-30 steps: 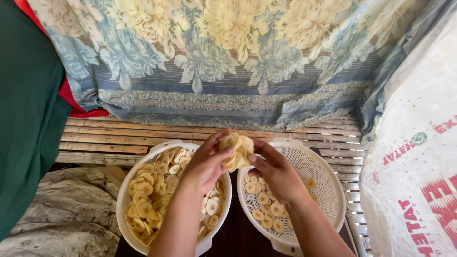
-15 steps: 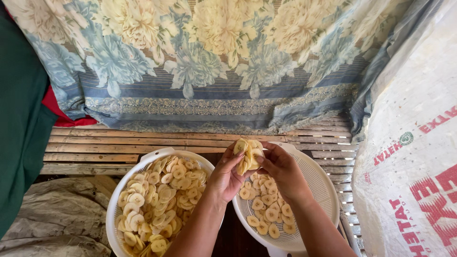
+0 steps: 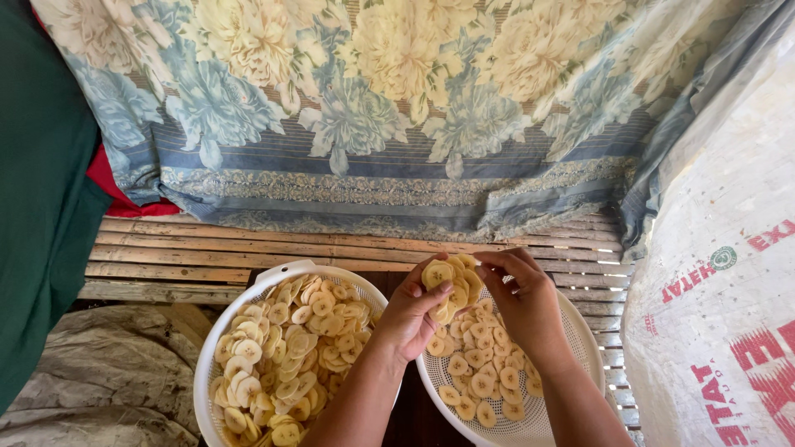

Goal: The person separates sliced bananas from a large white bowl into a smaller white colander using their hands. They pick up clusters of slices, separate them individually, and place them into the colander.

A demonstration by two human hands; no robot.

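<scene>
A fan of pale yellow slices is held between both hands above the near rim of a white perforated tray. The left hand is curled under the fan, thumb pressed on its top slice; the right hand is closed on the fan's right edge, fingertips touching the uppermost slices. More slices are spread flat in the tray, directly below the hands. A white basket, heaped with slices, is set just left of the tray, the left forearm crossing between the two. Both containers are placed on a slatted bench. A floral cloth is hung behind; a printed white sack is stood at right; green fabric is seen at left.
</scene>
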